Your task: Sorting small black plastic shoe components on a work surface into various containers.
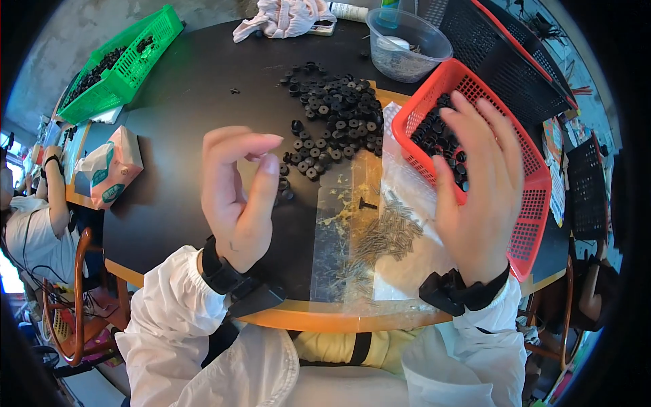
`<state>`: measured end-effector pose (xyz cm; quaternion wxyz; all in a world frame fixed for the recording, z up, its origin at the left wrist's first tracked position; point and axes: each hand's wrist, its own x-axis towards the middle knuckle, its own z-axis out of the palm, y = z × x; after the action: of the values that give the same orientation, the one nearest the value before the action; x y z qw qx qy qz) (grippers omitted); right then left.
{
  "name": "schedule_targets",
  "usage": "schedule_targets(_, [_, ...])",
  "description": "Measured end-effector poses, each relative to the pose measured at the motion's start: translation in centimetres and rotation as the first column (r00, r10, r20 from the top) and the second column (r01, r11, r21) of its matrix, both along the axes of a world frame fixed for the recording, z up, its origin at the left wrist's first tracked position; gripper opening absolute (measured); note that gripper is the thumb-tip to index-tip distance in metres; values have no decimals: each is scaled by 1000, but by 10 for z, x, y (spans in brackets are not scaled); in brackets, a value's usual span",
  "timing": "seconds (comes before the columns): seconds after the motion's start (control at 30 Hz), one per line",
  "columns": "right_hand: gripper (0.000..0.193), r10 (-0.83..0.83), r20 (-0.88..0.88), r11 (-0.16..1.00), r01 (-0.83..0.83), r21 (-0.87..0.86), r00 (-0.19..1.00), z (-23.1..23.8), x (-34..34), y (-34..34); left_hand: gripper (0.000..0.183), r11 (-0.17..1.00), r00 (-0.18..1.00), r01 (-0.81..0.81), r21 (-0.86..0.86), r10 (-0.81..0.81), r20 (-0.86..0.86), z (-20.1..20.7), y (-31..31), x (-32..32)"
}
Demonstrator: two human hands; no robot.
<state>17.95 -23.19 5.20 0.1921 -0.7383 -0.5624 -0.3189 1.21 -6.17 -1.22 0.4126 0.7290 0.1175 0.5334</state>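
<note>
The scene is evenly and brightly lit; soft glare is seen on the dark counter (203, 115), and edges are bent and blackened by fisheye distortion.

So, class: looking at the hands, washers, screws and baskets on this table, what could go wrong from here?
1. The right hand hovers over the red basket, which overhangs the table edge; a knock might tip it.
2. The screws lie loose on a clear bag near the edge; a sleeve could sweep them off.
3. The washers are round and loose; the left hand could scatter them.
</note>
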Motion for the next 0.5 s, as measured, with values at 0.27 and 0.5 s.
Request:
schedule_targets(0.27, [46,233,-316,909,-322,-266,920,-56,-9,25,20,976,965,147,161,-106,-239,8,-8,-2])
schedule_targets(0.5, [31,313,-312,899,-385,-208,897,-68,2,31,18,871,853,411,269,-264,-450,11,9,1])
